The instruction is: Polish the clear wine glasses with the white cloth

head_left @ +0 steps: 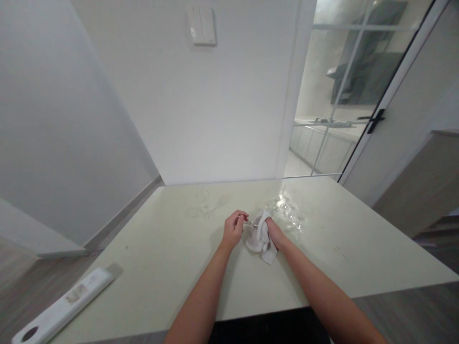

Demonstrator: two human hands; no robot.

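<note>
My left hand (234, 229) is closed, its fingers pinching the thin end of a clear stemmed glass (252, 224). The glass lies sideways between my hands, above the table. A white cloth (262, 240) is bunched around its other end and hides most of the bowl. My right hand (276, 233) grips this cloth from the right, and its fingertips are partly tucked into the folds. Just behind my right hand stand several clear glasses (288, 210) in a cluster, hard to tell apart because of glare. Farther left, one clear stemmed glass (205, 201) is on the table by itself.
All this is on a pale table (161, 248) pushed up to a white wall. A long white object (68, 301) with a dark oval hole lies over its left front edge. At right is a glass-paned door with a black handle (376, 120).
</note>
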